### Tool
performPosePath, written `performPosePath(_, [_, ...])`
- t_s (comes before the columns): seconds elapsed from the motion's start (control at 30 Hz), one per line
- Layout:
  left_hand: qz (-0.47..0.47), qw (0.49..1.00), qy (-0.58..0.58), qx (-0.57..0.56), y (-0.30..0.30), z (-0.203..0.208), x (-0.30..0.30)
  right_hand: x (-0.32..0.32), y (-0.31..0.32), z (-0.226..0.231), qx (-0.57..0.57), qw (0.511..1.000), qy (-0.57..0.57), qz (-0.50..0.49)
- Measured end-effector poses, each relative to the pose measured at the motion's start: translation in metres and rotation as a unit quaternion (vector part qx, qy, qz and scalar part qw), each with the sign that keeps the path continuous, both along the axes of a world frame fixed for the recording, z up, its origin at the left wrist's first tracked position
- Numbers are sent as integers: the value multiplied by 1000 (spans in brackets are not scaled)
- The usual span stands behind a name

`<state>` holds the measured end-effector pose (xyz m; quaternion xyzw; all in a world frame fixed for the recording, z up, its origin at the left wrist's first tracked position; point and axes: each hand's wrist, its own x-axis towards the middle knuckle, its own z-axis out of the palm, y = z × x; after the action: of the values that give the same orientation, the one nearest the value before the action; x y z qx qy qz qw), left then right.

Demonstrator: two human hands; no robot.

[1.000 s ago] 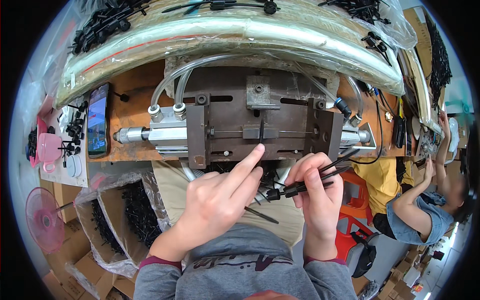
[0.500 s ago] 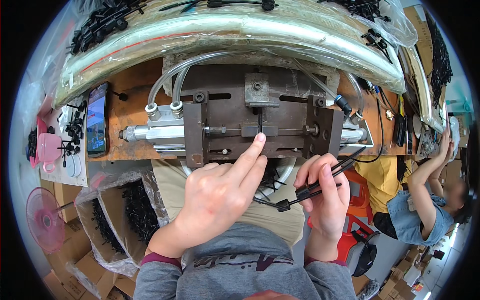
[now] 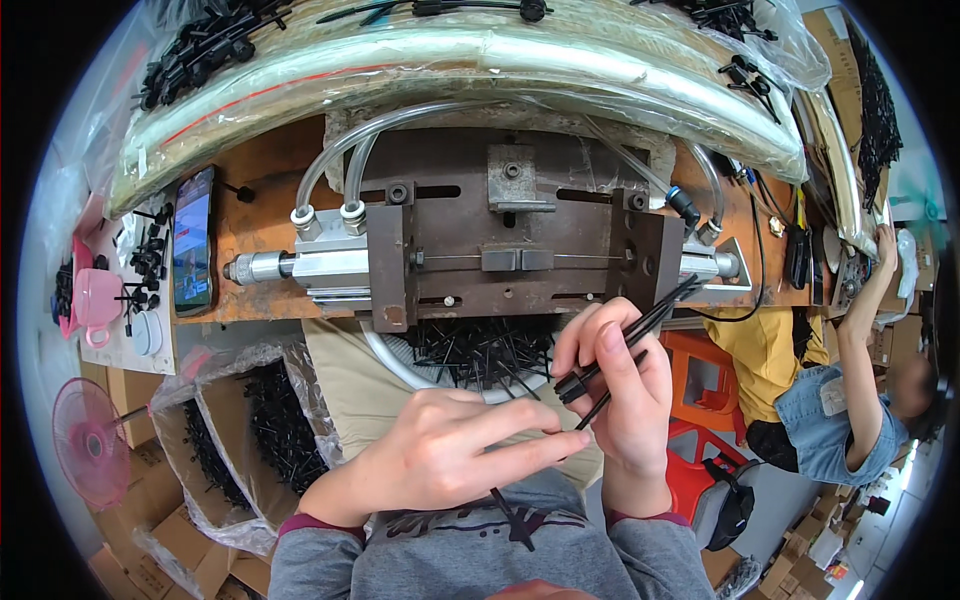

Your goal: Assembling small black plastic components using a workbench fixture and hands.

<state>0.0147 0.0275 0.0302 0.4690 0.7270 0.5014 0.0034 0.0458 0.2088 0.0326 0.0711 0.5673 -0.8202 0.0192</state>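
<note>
My right hand is closed round several thin black plastic rods, some with wider knobbed ends. My left hand reaches in beside it, thumb and fingers pinched at the rods' lower ends. Below the left fingers hangs a black rod with an arrow-shaped tip; it appears held by that hand, though the fingers hide its upper part. Beyond both hands sits a dark metal fixture with a small split block at its centre. No rod stands in the block.
A round basin of black parts lies under the fixture's front edge. A phone and pink cup are at the left, with a lined box and pink fan below. Another person works at the right.
My left hand has drawn back from the fixture's block to the rods in my right hand. The black rod under its fingertip has left the fixture, and the block's halves show a gap.
</note>
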Motion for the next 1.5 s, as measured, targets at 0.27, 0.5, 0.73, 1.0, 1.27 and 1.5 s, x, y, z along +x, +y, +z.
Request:
performPosePath(0.27, [69, 997, -15, 23, -9, 4, -4, -1, 17, 9, -2, 986, 104, -133])
performPosePath(0.5, [212, 945, 170, -183, 6, -11, -13, 6, 17, 9, 43, 988, 79, -126])
performPosePath(0.73, [207, 943, 202, -164, 12, -15, -24, 14, 20, -2, 30, 989, 100, -107])
performPosePath(1.0, [224, 951, 153, -151, 13, -14, -22, 12, 8, -4, 44, 984, 83, -153])
performPosePath(1.27, [146, 954, -248, 86, 2, -25, -3, 12, 4, -20, 77, 992, 23, -93])
performPosePath(1.5, [-26, 795, -509, 330, -1, -18, 2, 4, -15, -12, 126, 990, 25, -54])
